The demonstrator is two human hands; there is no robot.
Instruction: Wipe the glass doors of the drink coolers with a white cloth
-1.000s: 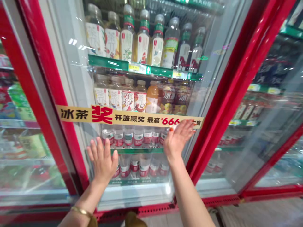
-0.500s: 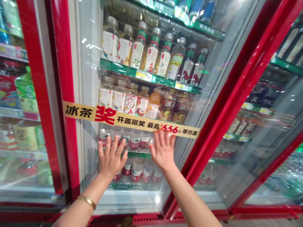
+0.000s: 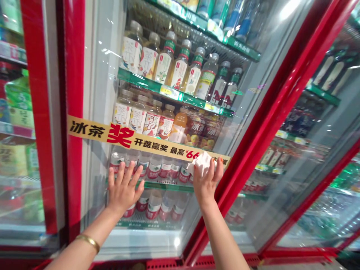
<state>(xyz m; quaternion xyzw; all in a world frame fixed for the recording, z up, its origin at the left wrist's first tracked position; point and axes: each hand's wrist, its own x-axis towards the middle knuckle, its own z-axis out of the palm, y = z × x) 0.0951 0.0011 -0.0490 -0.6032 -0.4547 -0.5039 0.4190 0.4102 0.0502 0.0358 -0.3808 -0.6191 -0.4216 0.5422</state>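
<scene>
My left hand (image 3: 124,189) lies flat with spread fingers against the glass door (image 3: 97,112) of a drinks cooler, holding nothing. A gold bangle (image 3: 88,242) circles that wrist. My right hand (image 3: 206,182) has its fingers curled around a crumpled white tissue (image 3: 201,163), pressed against the glass near the lower edge of a yellow printed banner strip (image 3: 146,139). Both hands are just below the strip, in front of rows of water bottles (image 3: 154,204).
Behind the glass, shelves hold tea and juice bottles (image 3: 165,63) on green-edged shelves (image 3: 168,92). Red door frames (image 3: 73,112) divide the cooler, and a neighbouring glass door (image 3: 298,150) stands to the right, with another to the left.
My right hand was open and flat on the glass; now its fingers are curled around a white tissue. The view has tilted slightly and both hands sit lower on the door.
</scene>
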